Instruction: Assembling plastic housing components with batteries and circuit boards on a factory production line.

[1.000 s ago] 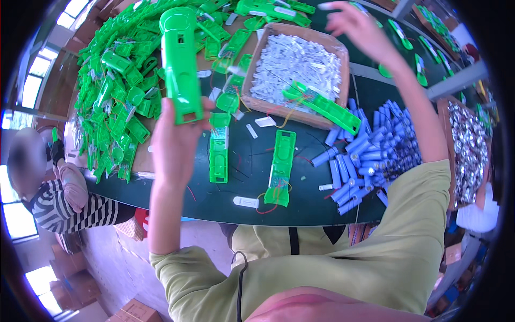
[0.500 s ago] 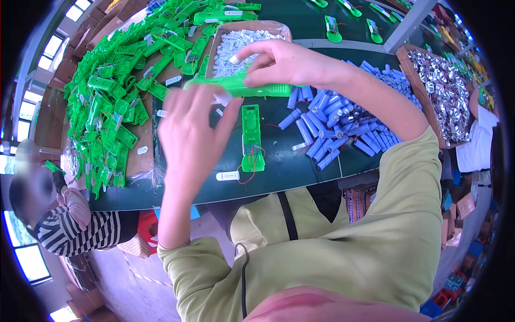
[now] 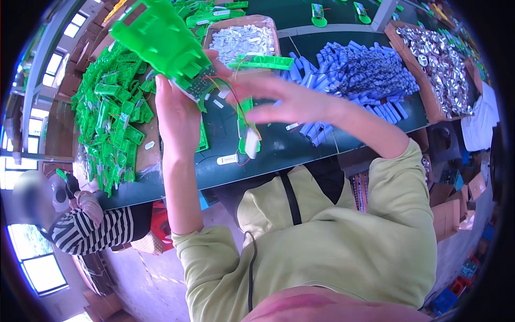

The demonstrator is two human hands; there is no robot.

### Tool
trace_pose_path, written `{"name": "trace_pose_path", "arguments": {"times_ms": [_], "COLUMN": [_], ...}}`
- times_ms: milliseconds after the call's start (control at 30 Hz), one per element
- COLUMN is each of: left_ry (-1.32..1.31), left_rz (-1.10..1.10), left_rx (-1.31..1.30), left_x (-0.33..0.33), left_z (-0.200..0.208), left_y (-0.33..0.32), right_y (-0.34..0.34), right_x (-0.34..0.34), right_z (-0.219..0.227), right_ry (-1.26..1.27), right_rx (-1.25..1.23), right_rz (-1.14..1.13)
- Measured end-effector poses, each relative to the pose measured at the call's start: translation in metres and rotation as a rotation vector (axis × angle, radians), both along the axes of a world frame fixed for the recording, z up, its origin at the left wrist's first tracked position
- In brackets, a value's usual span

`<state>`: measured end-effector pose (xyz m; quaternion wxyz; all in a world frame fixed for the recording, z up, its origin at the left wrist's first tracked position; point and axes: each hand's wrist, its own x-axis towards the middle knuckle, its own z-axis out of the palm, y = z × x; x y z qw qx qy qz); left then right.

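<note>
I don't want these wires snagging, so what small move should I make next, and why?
Perhaps catch the white piece with your right hand: it seems to dangle from the red and yellow wires, just below that hand, while your left hand holds the green housing.

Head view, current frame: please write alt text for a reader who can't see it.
A bare left grip holds up a green plastic housing with a circuit board, the blurred right grip close beside it. Across the dark green table lie heaped green parts, a box of small white pieces and a pile of blue cylinders.
</note>
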<state>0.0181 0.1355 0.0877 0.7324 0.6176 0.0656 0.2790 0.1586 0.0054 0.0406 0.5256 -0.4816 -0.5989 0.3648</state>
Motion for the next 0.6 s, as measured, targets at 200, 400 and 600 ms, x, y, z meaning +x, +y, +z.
{"name": "trace_pose_path", "arguments": {"times_ms": [200,400,600], "left_ry": [-0.16,0.045,0.185], "left_rz": [-0.004,0.301,0.309], "left_rx": [0.139,0.503,0.232], "left_x": [-0.005,-0.026,-0.023], "left_z": [0.012,0.015,-0.004], "left_y": [-0.024,-0.015,-0.016], "right_y": [-0.041,-0.078,-0.083], "right_x": [-0.036,-0.023,0.015], "right_z": [-0.015,0.022,0.049], "right_ry": [0.824,-0.189,-0.077], "right_rx": [-0.124,0.197,0.581], "right_rz": [0.4,-0.473,-0.551]}}
